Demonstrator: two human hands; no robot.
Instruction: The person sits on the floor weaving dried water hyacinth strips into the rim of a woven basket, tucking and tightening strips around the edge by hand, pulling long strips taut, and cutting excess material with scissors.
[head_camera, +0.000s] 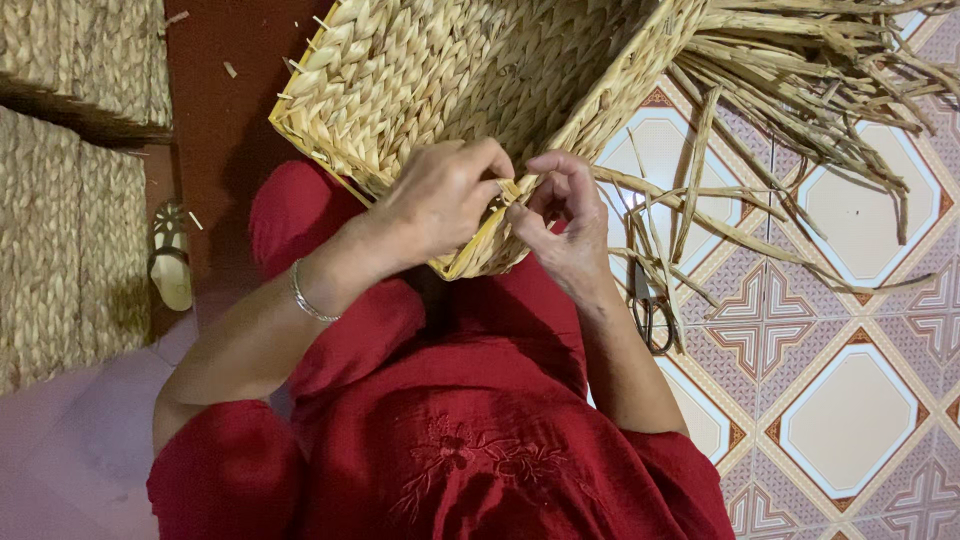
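Both: left hand (440, 200), right hand (560, 215) pinching woven basket (440, 70) rim strand.

Straw-yellow basket (440, 70), herringbone plait. Tan-olive reeds (800, 70). Deep red dress (470, 440), same-red flower embroidery. Silver bangle (308, 297). Floor tiles (850, 410): cream octagons, brown-red borders, maroon and grey geometric crosses. Beige woven stacks (60, 200). Cream sandal (172, 258). Dark scissors (650, 310).

The woven basket (470, 80) runs off the top edge; its near corner hides behind the left hand (440, 200).
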